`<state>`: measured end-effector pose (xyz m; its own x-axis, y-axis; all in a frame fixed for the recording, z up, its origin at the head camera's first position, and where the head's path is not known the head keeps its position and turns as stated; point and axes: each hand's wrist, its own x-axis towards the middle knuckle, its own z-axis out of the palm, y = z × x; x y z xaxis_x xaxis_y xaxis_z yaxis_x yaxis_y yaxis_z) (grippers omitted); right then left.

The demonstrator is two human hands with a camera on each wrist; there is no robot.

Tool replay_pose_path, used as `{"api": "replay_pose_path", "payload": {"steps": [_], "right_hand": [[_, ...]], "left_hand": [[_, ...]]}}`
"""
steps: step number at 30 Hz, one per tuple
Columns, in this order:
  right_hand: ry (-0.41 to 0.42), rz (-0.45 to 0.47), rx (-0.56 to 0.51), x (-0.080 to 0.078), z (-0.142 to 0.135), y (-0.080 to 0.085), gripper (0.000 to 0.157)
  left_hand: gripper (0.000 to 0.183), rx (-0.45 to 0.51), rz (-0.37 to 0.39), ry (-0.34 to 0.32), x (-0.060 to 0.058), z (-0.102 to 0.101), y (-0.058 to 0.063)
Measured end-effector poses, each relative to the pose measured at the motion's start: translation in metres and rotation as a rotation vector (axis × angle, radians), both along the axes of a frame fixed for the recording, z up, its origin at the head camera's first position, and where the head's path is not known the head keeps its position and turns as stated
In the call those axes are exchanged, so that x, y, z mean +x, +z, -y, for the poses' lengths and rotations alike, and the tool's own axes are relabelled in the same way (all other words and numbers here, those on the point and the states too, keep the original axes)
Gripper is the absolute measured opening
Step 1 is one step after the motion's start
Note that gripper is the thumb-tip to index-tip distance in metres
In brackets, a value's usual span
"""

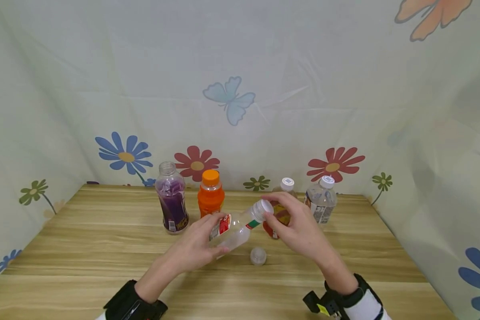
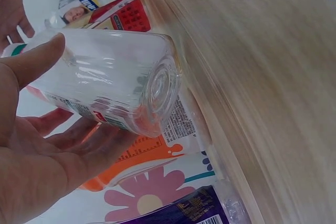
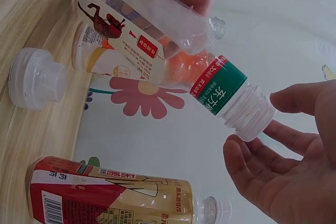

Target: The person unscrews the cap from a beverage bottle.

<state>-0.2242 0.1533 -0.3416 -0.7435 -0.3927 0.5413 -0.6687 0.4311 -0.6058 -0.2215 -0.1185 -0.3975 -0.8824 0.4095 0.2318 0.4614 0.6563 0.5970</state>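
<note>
My left hand [image 1: 198, 244] grips a clear plastic bottle [image 1: 238, 231] round its body. The bottle is tilted, its neck up toward the right, and carries a green and red band below the neck. At the bottle's top is a white cap [image 3: 257, 116]. My right hand [image 1: 300, 222] has its thumb and fingertips on opposite sides of this cap. In the left wrist view, the bottle's bare base faces the camera, with the left thumb along one side. A translucent round lid [image 1: 258, 256] lies on the table below the bottle's neck.
Behind the hands stand a purple-filled bottle [image 1: 171, 200] with no cap, an orange bottle [image 1: 210, 193], a red-and-yellow-labelled bottle [image 3: 115, 192] and a clear white-capped bottle [image 1: 322, 200]. A flowered cloth [image 1: 144, 89] encloses the wooden table [image 1: 84, 249].
</note>
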Motion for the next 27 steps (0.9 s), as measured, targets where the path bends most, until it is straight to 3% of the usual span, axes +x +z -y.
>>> {"api": "replay_pose_path", "payload": {"steps": [7,19,27], "right_hand": [[-0.020,0.008,0.014,-0.0019,-0.0004,-0.0017,0.036],[-0.160,0.123,0.036,-0.0005,0.0003,-0.0023,0.034],[-0.178,0.125,0.052,-0.0007,0.0003,-0.0017,0.028]], "left_hand": [[0.077,-0.005,0.001,0.008,0.0006,-0.0006,0.0001],[0.076,-0.006,0.020,0.011,0.0000,-0.0017,-0.0003],[0.076,-0.014,0.012,0.016,0.0005,-0.0017,-0.0001]]}}
